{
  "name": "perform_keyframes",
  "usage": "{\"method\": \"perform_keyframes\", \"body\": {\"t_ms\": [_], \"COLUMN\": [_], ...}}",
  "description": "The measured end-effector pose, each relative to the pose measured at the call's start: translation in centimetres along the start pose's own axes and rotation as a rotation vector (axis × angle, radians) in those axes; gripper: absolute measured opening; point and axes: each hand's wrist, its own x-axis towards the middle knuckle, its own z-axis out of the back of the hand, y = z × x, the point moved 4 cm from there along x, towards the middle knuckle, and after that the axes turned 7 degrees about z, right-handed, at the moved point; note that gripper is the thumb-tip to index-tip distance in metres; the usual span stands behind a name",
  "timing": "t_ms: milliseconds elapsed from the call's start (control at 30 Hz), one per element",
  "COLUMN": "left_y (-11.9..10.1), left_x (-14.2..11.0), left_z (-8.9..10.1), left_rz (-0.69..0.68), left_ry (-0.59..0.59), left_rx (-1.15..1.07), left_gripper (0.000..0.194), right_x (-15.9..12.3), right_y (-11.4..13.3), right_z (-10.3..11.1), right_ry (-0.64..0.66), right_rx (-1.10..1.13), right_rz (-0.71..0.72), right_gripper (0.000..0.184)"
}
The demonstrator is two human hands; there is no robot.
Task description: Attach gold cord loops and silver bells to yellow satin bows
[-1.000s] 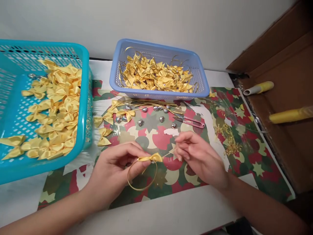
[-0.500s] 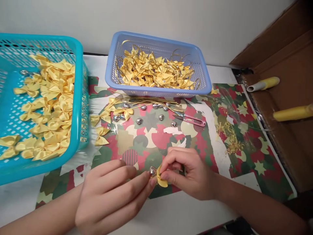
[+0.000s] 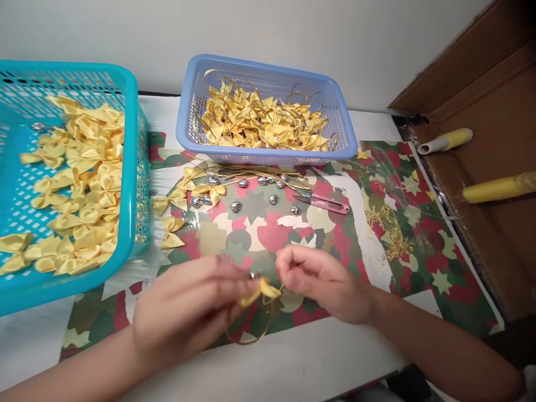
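Observation:
My left hand (image 3: 192, 304) is closed on a yellow ribbon bow (image 3: 268, 288), its fingertips pinching it beside a silver heart-shaped bead (image 3: 254, 276). A thin gold cord (image 3: 255, 340) hangs in a loop below the bow. To the right, my right hand (image 3: 320, 282) pinches an end of the cord, drawn out from the bow. Motion blurs the left fingers and the bow. Beyond my hands, several silver heart beads (image 3: 235, 206) lie on the patterned sheet, with loose yellow bows (image 3: 171, 232) at their left and straight gold cords (image 3: 251, 171) behind.
A turquoise basket (image 3: 130, 167) with many yellow bows stands at the left. Behind, a blue basket (image 3: 268, 151) holds bows with gold cord loops. Pink-handled thread snips (image 3: 329, 205) lie mid-table. Gold cord scraps (image 3: 393, 240) and a cardboard box (image 3: 481, 151) are at the right.
My right hand has moved off the bow and slightly up, now pulling the cord end. The bow has turned and shifted left with my left hand; a cord loop now shows beneath.

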Motion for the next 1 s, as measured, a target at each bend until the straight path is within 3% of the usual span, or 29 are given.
{"method": "perform_keyframes", "body": {"t_ms": [33, 167, 233, 300, 367, 433, 500, 567, 633, 700, 800, 900, 1000], "left_y": [0.7, 4.0, 4.8, 5.0, 5.0, 4.8, 4.6, 4.6, 4.4, 4.1, 3.3, 2.7, 2.1], "left_x": [0.6, 1.2, 1.1, 1.1, 1.0, 1.0, 1.0, 1.0, 1.1, 1.4, 1.9, 2.3, 2.4], "left_z": [0.1, -0.8, -1.3, -1.6, -1.7, -1.7, -1.7, -1.7, -1.8, -1.9, -2.1, -1.6, -0.8], "left_rz": [0.153, 0.827, 0.983, 1.039, 1.049, 1.042, 1.039, 1.035, 1.020, 0.970, 0.827, 0.645, 0.355], "left_ry": [-0.011, 0.055, 0.066, 0.067, 0.077, 0.078, 0.075, 0.079, 0.105, 0.158, 0.221, 0.149, 0.034], "left_rx": [-0.127, -0.558, -0.698, -0.780, -0.810, -0.809, -0.793, -0.777, -0.771, -0.765, -0.728, -0.583, -0.344], "left_gripper": [0.005, 0.021, 0.025, 0.025, 0.024, 0.025, 0.026, 0.025, 0.025, 0.024, 0.021, 0.014, 0.007], "right_x": [0.1, -0.1, -0.7, -1.3, -2.0, -2.2, -1.5, -0.6, 0.2, 1.0, 1.8, 2.0, 1.9], "right_y": [0.3, 2.2, 3.2, 3.8, 3.8, 3.6, 3.2, 2.7, 2.2, 1.3, 0.0, -0.5, -0.3], "right_z": [0.4, 2.0, 1.9, 1.1, 0.1, -0.3, 0.2, 1.4, 1.8, 1.3, 0.0, -0.2, 0.2], "right_ry": [-0.033, -0.141, -0.081, 0.073, 0.247, 0.328, 0.181, -0.128, -0.331, -0.325, -0.233, -0.299, -0.371], "right_rx": [0.058, 0.163, 0.122, 0.094, 0.101, 0.069, -0.067, -0.281, -0.474, -0.509, -0.252, -0.040, -0.037], "right_rz": [0.053, 0.319, 0.380, 0.331, 0.226, 0.153, 0.140, 0.157, 0.161, 0.121, 0.009, -0.064, -0.066], "right_gripper": [0.020, 0.012, 0.012, 0.018, 0.029, 0.040, 0.030, 0.016, 0.010, 0.012, 0.019, 0.031, 0.034]}}
